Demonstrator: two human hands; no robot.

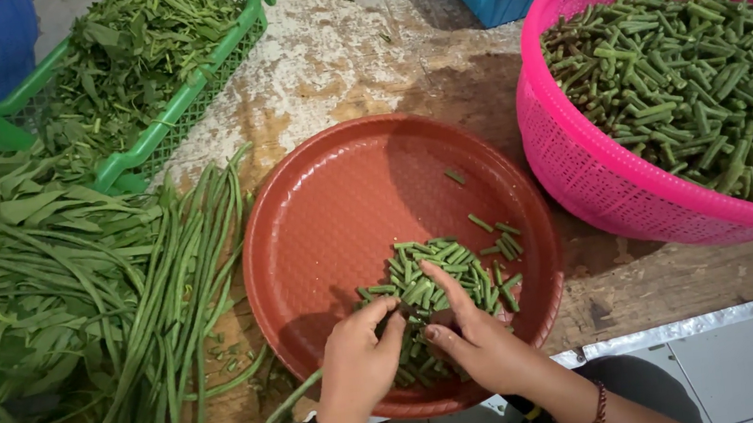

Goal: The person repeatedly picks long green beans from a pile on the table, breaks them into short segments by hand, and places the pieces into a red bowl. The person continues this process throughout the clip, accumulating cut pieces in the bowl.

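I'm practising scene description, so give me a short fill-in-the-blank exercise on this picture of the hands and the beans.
1. Both hands, left hand and right hand, gather cut beans in a round ____ tray.
2. The basket full of cut beans is ____.
3. The uncut long beans lie to the tray's ____.

Missing words: red; pink; left

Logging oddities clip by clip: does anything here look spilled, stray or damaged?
Little stands out. A few cut bean pieces lie scattered on the red tray apart from the main pile under both hands, and the wooden tabletop looks worn and stained.
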